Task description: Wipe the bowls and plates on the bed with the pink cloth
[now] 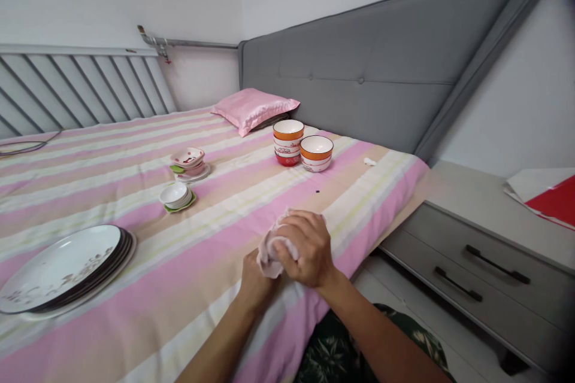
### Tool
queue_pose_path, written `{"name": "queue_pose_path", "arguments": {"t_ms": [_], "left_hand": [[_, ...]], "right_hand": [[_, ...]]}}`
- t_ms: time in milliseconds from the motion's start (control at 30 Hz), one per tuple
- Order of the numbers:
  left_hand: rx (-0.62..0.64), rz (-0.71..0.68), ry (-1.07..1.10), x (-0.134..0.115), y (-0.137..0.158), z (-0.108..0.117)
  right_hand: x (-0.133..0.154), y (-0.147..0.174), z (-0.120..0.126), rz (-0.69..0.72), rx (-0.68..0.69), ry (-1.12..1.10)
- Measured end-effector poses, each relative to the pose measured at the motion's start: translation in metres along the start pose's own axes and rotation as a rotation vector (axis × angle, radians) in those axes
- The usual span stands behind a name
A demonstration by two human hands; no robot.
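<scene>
A striped bed (188,275) spans the frame, stacked plates (58,263) at lower left. At lower centre, the left hand (255,275), partly hidden, shows no clear grip; above, the right hand (311,245) clutches a crumpled pale cloth (268,258).

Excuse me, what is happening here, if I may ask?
A person's right hand grips a bunched pale cloth over the striped bedsheet; the left hand is against it, fingers mostly hidden. Beyond stand a taller bowl stack and a shorter bowl stack. Further left are small dishes and stacked oval plates.
</scene>
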State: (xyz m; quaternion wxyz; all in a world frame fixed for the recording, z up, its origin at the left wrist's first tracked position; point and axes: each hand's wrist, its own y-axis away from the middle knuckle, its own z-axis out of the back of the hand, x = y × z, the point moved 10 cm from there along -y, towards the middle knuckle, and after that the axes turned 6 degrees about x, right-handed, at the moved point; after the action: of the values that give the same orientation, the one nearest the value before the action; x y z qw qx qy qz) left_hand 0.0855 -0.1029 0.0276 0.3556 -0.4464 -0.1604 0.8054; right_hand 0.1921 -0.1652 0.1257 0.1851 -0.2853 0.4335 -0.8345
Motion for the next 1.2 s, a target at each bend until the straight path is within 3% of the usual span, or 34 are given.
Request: {"name": "queue_pose_path", "arguments": {"t_ms": [167, 300, 400, 600, 700, 900, 1200], "left_hand": [[0.079, -0.144, -0.166, -0.026, -0.007, 0.0], [0.096, -0.233, -0.274, -0.04, -0.008, 0.001], [0.095, -0.214, -0.264, -0.038, -0.009, 0.004], [0.063, -0.05, -0.141, -0.02, -0.014, 0.016], [-0.015, 0.056, -0.083, -0.005, -0.015, 0.031], [-0.096, 0.166, 0.013, 0.017, -0.015, 0.045], [-0.132, 0.248, 0.186, 0.012, -0.017, 0.046]], "right_hand": [[-0.054, 0.001, 0.0, -0.27, 0.032, -0.242], [-0.109, 0.015, -0.021, -0.593, 0.039, -0.576], [-0.139, 0.029, -0.044, -0.778, 0.051, -0.763], [-0.154, 0.041, -0.065, -0.862, 0.151, -0.87], [-0.137, 0.032, -0.057, -0.757, 0.181, -0.905], [-0.075, -0.003, -0.026, -0.324, 0.24, -0.765], [-0.011, -0.029, -0.012, -0.084, 0.258, -0.572]]}}
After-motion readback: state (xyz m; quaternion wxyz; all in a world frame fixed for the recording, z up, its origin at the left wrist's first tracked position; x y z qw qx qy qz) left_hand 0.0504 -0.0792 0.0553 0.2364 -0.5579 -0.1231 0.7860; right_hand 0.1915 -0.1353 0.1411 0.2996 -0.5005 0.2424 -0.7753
